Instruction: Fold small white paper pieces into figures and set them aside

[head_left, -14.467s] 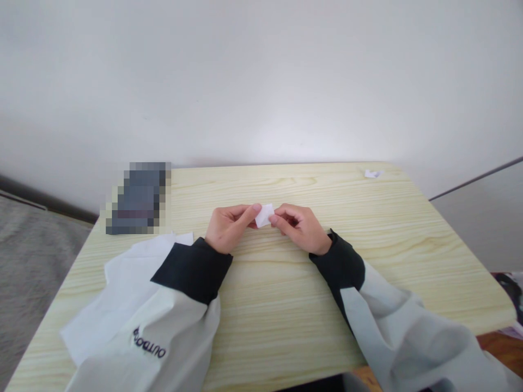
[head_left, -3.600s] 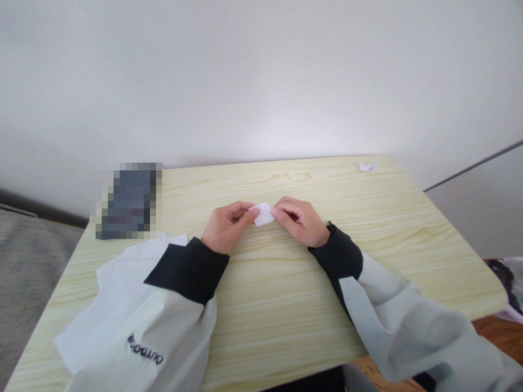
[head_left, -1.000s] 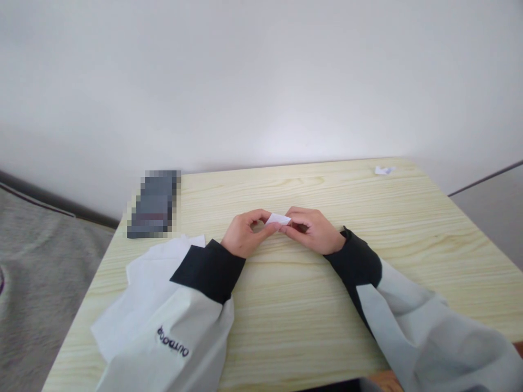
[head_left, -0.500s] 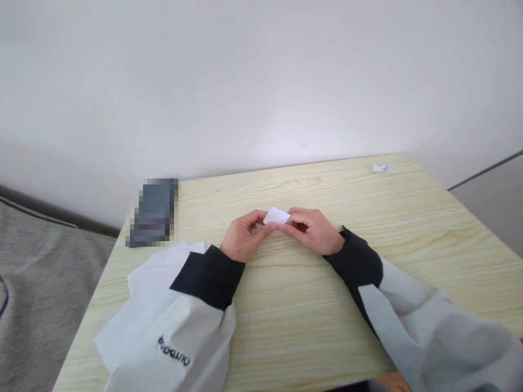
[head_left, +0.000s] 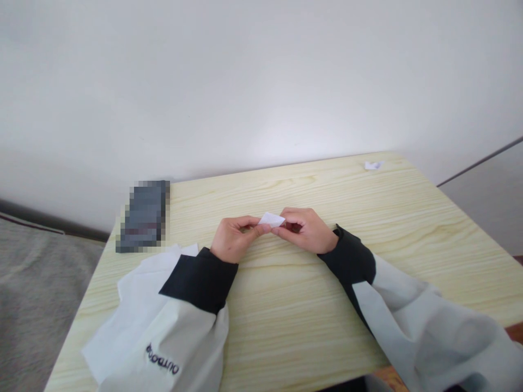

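Both of my hands pinch a small folded piece of white paper (head_left: 272,219) just above the middle of a light wooden table (head_left: 286,316). My left hand (head_left: 236,238) grips its left end between thumb and forefinger, fingers curled. My right hand (head_left: 304,229) grips the right end the same way. The paper looks like a small flat triangle with a fold. Both wrists rest on the tabletop, in black cuffs and pale grey sleeves.
A blurred dark flat object (head_left: 143,216) lies at the table's back left corner. A large white sheet of paper (head_left: 131,299) sits under my left forearm. A tiny white paper scrap (head_left: 372,165) lies at the far right edge. A white wall stands behind.
The small paper has gone from a flat square to a narrower folded shape over the frames. In the last second my hands shifted slightly and the paper tilted; the view swayed a little.
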The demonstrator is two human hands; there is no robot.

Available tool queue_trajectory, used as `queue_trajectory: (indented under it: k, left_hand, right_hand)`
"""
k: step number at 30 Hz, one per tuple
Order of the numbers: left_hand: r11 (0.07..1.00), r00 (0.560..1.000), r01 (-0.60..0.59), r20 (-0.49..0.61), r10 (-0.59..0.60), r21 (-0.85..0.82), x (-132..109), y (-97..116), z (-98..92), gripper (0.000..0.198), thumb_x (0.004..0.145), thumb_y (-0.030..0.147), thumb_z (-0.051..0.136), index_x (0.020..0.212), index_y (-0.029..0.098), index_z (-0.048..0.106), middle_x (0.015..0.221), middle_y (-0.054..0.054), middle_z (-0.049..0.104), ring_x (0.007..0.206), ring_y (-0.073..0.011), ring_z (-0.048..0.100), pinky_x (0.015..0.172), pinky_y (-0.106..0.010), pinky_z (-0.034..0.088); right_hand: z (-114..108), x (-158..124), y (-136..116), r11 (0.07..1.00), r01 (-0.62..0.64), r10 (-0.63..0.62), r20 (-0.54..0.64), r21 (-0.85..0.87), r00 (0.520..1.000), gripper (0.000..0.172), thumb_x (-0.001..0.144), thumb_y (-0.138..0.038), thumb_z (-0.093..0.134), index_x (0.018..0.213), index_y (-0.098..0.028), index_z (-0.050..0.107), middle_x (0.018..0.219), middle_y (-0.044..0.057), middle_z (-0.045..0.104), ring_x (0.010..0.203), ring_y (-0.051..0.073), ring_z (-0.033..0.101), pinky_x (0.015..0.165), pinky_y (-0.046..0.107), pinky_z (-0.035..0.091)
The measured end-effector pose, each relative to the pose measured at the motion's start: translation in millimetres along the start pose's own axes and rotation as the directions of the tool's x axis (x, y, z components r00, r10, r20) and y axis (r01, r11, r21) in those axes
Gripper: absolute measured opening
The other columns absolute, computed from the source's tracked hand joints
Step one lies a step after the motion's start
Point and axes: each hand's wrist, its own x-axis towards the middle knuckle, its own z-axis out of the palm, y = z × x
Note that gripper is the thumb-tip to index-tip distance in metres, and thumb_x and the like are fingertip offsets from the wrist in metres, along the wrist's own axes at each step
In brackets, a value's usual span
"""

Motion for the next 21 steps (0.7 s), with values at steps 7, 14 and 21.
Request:
queue_trajectory:
  k: [7,14,21]
  left_hand:
    - [0.998,1.000,-0.020,-0.016,0.019,-0.066,1.2,-6.2,0.2,0.032,0.074,0.044,0.065,0.085,0.014,0.069,0.078,-0.006,0.073,0.074,-0.0192,0.067,0.073,-0.030,0.052]
    - [0.994,0.999,-0.021,-0.028,0.018,-0.112,0.9,-6.0,1.5,0.029,0.074,0.041,0.065,0.083,0.013,0.065,0.082,-0.007,0.072,0.078,-0.0192,0.066,0.075,-0.030,0.051]
    - [0.993,0.998,-0.023,-0.060,0.016,-0.119,0.7,-9.1,2.3,0.027,0.071,0.038,0.067,0.082,0.013,0.062,0.081,-0.007,0.070,0.075,-0.0182,0.064,0.071,-0.030,0.049]
  right_hand:
    - [-1.1,-0.5,-0.4,0.999,-0.028,0.029,-0.039,0.033,0.999,0.029,0.083,-0.031,0.056,0.059,-0.016,0.051,0.059,-0.003,0.048,0.049,0.006,0.039,0.048,0.020,0.031]
    - [-1.9,-1.0,-0.2,0.997,-0.044,0.048,-0.061,0.057,0.997,0.026,0.082,-0.028,0.057,0.059,-0.016,0.051,0.057,-0.004,0.045,0.049,0.006,0.038,0.049,0.021,0.030]
    - [-2.2,-1.7,1.5,0.996,-0.060,0.064,-0.065,0.061,0.996,0.026,0.083,-0.030,0.056,0.062,-0.016,0.051,0.059,-0.003,0.046,0.050,0.006,0.038,0.050,0.020,0.031]
